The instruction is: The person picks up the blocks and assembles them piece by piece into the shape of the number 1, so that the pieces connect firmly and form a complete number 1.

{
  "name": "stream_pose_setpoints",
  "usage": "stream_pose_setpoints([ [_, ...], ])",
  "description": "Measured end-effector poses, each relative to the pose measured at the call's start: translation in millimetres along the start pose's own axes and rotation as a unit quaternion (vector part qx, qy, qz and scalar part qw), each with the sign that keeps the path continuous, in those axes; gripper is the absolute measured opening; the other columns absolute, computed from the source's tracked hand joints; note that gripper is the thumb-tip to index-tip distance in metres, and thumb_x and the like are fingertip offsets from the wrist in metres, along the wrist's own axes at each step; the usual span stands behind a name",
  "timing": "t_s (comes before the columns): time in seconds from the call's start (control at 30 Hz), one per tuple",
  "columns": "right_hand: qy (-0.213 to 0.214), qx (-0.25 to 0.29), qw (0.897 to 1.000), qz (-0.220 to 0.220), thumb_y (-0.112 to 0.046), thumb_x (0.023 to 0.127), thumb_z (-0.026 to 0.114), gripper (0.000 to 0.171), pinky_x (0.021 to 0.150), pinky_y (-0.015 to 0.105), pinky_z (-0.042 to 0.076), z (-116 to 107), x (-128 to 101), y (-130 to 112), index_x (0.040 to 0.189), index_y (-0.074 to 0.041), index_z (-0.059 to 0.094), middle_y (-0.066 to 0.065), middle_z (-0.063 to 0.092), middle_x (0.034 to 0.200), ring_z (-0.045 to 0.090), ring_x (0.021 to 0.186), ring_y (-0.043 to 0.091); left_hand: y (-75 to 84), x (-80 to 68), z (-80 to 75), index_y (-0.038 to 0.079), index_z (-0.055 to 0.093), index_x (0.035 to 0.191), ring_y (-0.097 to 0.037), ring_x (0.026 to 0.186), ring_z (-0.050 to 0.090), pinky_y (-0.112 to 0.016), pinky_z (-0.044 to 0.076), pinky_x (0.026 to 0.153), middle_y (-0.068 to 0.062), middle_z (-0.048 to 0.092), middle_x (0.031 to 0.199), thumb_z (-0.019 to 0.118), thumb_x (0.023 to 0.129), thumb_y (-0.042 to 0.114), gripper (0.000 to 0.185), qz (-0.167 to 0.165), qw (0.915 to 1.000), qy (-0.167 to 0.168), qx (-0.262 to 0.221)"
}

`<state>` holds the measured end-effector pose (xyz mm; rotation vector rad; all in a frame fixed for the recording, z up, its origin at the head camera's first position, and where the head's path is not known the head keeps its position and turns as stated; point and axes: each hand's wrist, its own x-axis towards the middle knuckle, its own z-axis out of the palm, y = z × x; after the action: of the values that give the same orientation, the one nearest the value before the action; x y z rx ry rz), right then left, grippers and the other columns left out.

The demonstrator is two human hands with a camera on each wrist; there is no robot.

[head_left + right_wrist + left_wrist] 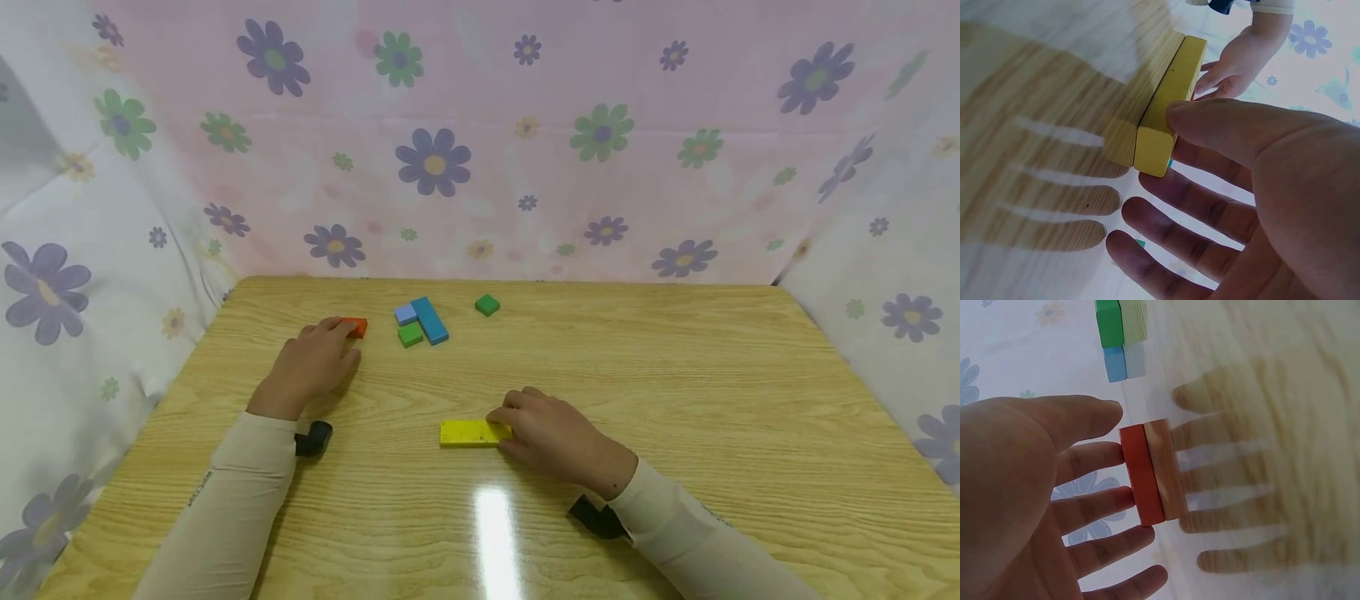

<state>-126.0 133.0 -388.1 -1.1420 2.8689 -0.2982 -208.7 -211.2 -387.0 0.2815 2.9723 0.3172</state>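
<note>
At the table's left, my left hand (315,360) reaches over a small red block (361,328). The left wrist view shows extended fingertips touching the upper part of the red block (1141,478), with the thumb apart from it. My right hand (551,435) pinches the right end of a long yellow block (467,433) lying flat near the table's middle. In the right wrist view, its thumb presses the near side of the yellow block (1171,94) and the index and middle fingers sit behind; the other fingers are spread out.
Right of the left hand lie a long blue block (430,321), a lilac block (406,313) and a light green block (410,335), close together. A darker green block (487,305) lies apart. Flowered cloth (480,142) surrounds the wooden table (675,375).
</note>
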Motion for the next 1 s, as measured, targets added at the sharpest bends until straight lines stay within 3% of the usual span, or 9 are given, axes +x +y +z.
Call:
stream_pose_setpoints([
  [0.53,-0.003,0.0,1.0,0.003,-0.02,0.088,0.078,0.034,0.067,0.025,0.052,-0.5,0.4,-0.8,0.12,-0.011,0.071,0.003,0.066,0.103,0.059,0.091,0.016,0.3,0.4,1.0,0.004,0.04,0.15,-0.052,0.137,0.038,-0.074,0.033,0.104,-0.026,0.036,0.156,0.047,0.104,0.029,0.053,0.0,1.0,0.001,-0.003],
  [1.0,-0.004,-0.002,1.0,0.005,-0.02,0.087,0.078,0.034,0.068,0.026,0.053,-0.5,0.3,-0.9,0.12,-0.011,0.071,0.002,0.066,0.104,0.06,0.092,0.016,0.2,2.1,2.5,0.0,0.044,0.146,-0.053,0.131,0.044,-0.071,0.039,0.101,-0.026,0.043,0.15,0.047,0.104,0.028,0.051,0.006,0.9999,0.015,0.002],
])
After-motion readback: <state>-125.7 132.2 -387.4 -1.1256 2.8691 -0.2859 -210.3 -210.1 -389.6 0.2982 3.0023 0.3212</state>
